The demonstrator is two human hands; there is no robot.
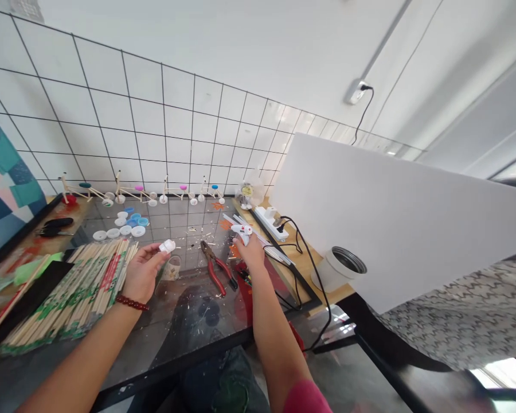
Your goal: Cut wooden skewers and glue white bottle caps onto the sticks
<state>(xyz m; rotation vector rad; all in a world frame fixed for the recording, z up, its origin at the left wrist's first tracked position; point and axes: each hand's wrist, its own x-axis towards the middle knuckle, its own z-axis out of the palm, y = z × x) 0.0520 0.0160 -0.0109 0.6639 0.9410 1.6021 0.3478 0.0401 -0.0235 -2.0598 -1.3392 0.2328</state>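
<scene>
My left hand (141, 273) is raised above the glass table (184, 321), palm up, with its fingertips pinched on a small white bottle cap (167, 246). My right hand (251, 249) reaches to the table's right side and is closed around a white glue gun (242, 230) whose cord runs toward the power strip (272, 222). Red-handled pliers (217, 268) lie on the glass between my two hands. A large pile of wrapped wooden chopsticks (75, 287) lies just left of my left hand.
Loose white and blue bottle caps (126, 225) lie behind the chopsticks. Several small stick models with cap wheels (141, 194) stand along the tiled wall. A white cup (337, 268) stands on the wooden ledge at right, under a big white board (395, 218).
</scene>
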